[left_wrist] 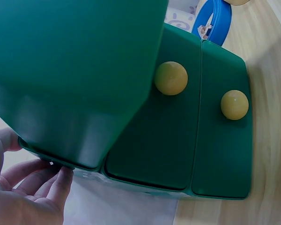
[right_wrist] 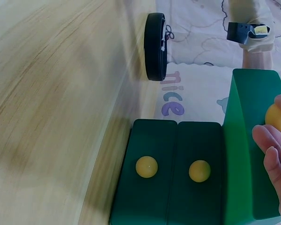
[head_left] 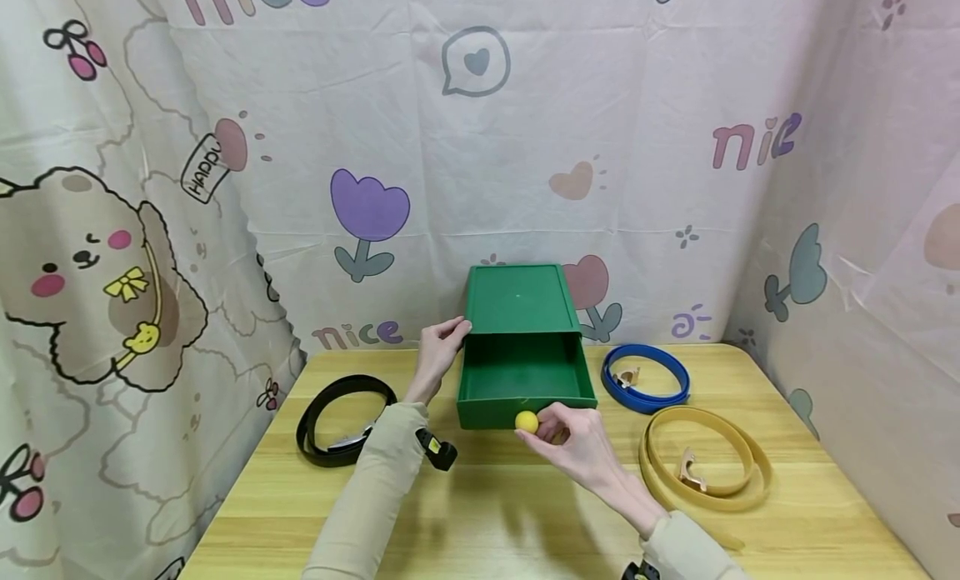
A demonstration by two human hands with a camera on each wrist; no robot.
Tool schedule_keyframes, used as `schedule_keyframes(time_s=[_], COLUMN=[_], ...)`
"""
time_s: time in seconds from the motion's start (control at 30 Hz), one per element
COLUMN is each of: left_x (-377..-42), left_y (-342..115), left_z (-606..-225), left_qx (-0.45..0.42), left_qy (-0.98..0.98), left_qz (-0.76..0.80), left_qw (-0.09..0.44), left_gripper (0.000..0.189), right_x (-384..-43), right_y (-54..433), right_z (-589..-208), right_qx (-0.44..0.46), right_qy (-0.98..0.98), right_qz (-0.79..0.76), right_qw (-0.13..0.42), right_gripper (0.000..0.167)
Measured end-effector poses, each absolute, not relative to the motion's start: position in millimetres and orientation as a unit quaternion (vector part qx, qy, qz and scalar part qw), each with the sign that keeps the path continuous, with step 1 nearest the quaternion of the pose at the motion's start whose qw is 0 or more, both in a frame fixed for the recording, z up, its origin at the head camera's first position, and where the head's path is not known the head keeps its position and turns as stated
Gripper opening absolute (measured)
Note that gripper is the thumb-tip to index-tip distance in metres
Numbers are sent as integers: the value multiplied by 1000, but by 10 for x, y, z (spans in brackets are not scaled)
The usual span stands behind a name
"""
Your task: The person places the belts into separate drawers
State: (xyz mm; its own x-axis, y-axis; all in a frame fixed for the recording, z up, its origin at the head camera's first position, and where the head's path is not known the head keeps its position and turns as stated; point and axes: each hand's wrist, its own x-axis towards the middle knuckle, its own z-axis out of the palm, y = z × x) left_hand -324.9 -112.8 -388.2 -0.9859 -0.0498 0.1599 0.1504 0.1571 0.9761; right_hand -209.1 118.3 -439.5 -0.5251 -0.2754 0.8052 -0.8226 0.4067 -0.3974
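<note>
Pinched between the thumb and fingers of the right hand (head_left: pixel 576 442) was a smooth yellow ball-shaped knob (head_left: pixel 527 422), at the lower centre of the head view. It sat on the front of a plastic-looking green rectangular drawer (head_left: pixel 525 367), which stood pulled out at the centre of the frame with its interior exposed. Left of centre, the left hand (head_left: pixel 438 355) gripped the left front edge of a matching green box-shaped cabinet (head_left: pixel 517 297); the left wrist view showed this hand's thumb and fingers at its lower left. Toward the right of that same view, two lower green drawer fronts (left_wrist: pixel 150 140) stood flush, side by side, each bearing a round yellow knob. A coiled black belt (head_left: pixel 330 457) lay at the lower left of the head view, partly behind the left sleeve (head_left: pixel 375 497); a coiled blue belt (head_left: pixel 641 403) and a looped tan belt (head_left: pixel 723 498) lay right of centre. All rested on a pale wood-grained table (head_left: pixel 495 513), before a printed white curtain (head_left: pixel 525 147).
</note>
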Motion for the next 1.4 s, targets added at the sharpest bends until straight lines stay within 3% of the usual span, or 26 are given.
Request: schedule_keyframes(time_s=[0.37,0.6,0.8,1.03,1.13,1.3,1.4], left_x=[-3245,-3243,-3240,-3228,-3236,-3241,-3250], left_y=[-1134,-1141,-1141,-1135,-1135,-1133,-1138], left_z=[-3878,-3878,-3871,-3857,-3864,-3863,-3865], left_qx=[-34,-35,-36,-33,-33,-34,-31], left_qy=[-753,-756,-757,-760,-762,-759,-756], left_qz=[-653,-650,-648,-646,-643,-646,-650], left_qw=[73,72,75,72,74,71,70], left_gripper=[43,44,43,43,43,43,43], right_x=[-2080,-2097,-2127,-2169,-2177,-2139,-2148], right_y=[1177,1183,1259,1463,1573,1856,2120], right_z=[-4391,-4385,-4384,-4474,-4485,-4571,-4739], right_qx=[358,377,386,417,437,403,345], right_qy=[-768,-756,-745,-685,-645,-631,-675], right_qz=[407,407,419,454,470,493,495], right_qw=[340,348,348,389,415,443,425], right_gripper=[26,20,35,18,19,25,31])
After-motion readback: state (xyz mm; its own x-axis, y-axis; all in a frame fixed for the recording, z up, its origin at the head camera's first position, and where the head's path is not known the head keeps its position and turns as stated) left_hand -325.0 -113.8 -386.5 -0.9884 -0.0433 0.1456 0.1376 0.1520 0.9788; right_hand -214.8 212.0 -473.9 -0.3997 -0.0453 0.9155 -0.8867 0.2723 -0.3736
